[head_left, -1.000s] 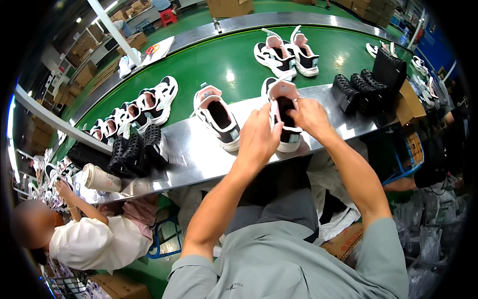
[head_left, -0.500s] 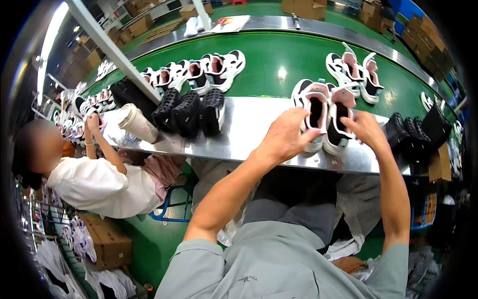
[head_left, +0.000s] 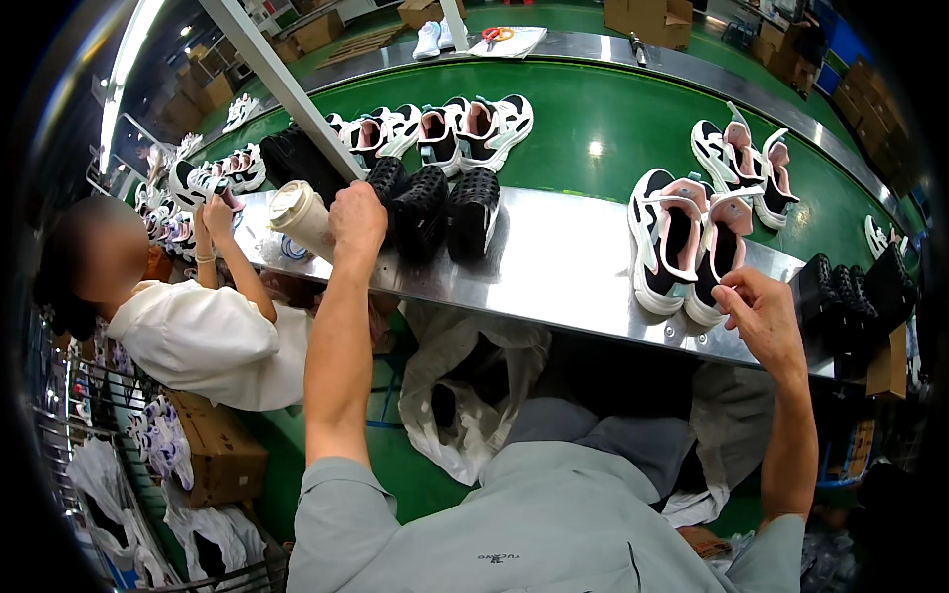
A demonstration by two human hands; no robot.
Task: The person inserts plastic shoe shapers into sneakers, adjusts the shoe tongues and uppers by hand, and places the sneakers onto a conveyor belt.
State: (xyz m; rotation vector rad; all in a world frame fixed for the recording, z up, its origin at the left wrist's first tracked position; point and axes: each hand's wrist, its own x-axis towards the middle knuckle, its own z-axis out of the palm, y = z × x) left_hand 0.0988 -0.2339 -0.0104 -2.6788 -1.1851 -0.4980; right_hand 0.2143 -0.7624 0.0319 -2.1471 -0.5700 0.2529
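Observation:
A pair of black, white and pink sneakers stands on the metal bench top, toes away from me: a left sneaker (head_left: 660, 242) and a right sneaker (head_left: 720, 255), tongues raised. My right hand (head_left: 763, 321) is at the heel of the right sneaker, thumb and forefinger drawn together; whatever they pinch, if anything, does not show. Away to the left, my left hand (head_left: 358, 225) is closed between a lidded beige cup (head_left: 301, 219) and several black, knobbly shoe-shaped pieces (head_left: 420, 210). It partly covers the nearest piece, and its fingertips are hidden.
Sneakers (head_left: 479, 128) line the green belt (head_left: 568, 128), with another pair (head_left: 741, 158) beyond mine. More black pieces (head_left: 835, 287) stand at the right. A pale post (head_left: 282, 84) rises left. A co-worker (head_left: 198, 331) in white sits there, handling a sneaker. Scissors (head_left: 497, 34) lie across the belt.
My left hand has let go of the left sneaker and moved left to the cup and black pieces. My right hand has drawn back from the right sneaker's opening to its heel. The view has shifted.

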